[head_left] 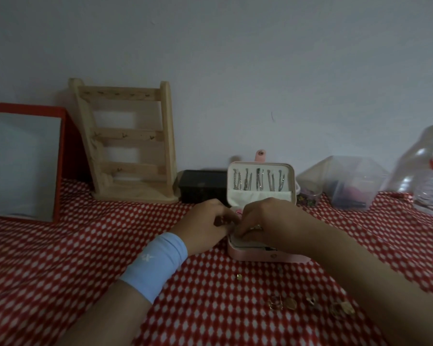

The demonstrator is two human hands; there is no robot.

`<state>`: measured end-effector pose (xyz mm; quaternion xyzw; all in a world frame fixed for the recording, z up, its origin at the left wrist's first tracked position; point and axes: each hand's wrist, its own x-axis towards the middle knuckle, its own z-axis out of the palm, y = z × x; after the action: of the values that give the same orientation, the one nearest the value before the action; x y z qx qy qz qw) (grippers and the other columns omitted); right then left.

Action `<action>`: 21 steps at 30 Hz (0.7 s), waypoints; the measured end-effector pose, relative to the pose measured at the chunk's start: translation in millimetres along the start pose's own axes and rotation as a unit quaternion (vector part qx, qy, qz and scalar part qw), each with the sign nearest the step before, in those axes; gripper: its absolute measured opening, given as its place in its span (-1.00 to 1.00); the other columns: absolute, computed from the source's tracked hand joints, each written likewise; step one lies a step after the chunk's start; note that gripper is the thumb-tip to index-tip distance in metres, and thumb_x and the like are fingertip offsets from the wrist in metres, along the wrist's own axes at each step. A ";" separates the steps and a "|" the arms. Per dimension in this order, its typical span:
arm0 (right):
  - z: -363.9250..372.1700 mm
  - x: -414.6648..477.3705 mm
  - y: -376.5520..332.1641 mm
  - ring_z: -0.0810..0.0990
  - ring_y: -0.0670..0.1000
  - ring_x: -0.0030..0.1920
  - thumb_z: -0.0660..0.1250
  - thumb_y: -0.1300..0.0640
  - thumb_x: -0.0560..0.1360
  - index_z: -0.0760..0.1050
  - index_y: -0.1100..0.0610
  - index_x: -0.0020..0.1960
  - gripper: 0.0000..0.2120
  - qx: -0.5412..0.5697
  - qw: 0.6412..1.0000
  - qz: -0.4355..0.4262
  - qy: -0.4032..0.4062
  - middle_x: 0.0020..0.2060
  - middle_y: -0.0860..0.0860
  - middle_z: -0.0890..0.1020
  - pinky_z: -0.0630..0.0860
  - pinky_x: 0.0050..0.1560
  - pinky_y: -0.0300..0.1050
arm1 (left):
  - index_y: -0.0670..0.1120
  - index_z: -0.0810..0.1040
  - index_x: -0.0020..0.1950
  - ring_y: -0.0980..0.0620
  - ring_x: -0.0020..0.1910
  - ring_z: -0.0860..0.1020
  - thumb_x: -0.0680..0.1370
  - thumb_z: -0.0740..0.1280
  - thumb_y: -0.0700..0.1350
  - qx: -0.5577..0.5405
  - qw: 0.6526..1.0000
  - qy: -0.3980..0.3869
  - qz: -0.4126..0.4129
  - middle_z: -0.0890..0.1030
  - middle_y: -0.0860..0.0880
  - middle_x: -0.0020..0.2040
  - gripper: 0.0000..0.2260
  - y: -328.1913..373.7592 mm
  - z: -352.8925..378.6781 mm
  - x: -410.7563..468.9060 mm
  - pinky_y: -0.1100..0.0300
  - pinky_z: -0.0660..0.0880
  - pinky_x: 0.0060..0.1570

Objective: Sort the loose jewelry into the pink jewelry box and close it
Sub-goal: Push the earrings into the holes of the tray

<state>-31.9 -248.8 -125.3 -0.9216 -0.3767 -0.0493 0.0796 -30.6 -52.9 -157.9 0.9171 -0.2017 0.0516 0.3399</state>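
While lid [260, 182] stands open, pink jewelry box [255, 254] sits on cloth [85, 245]; left hand [205, 221] curls fingers round its left edge, likely steadying; right hand [263, 218] fingers dip inside, pinch unclear. Loose jewelry [283, 303] lies nearer, unsorted.

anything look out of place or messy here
Only the loose gold jewelry, scattered on the red patterned cloth in front of the open pink jewelry box; one small gold piece lies apart, nearer the box. Nothing looks spilled or damaged.
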 end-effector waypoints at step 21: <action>-22.5 -14.4 -2.4 0.46 -0.50 -0.17 0.49 0.01 0.48 0.70 -0.15 -0.01 -0.89 0.080 0.995 0.051 0.037 -0.23 -0.36 0.58 0.32 -0.13 -0.44 | 0.04 0.66 -0.09 0.29 -0.09 0.54 0.47 0.48 -0.10 -0.010 0.999 0.021 0.045 0.57 0.18 -0.10 -0.94 18.2 -6.0 -16.9 0.46 0.43 -0.08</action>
<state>-44.5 -261.1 -105.1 -0.9276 -0.3292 -0.0489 0.1695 -53.2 -55.9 -146.3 0.9025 -0.2362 0.0838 0.3501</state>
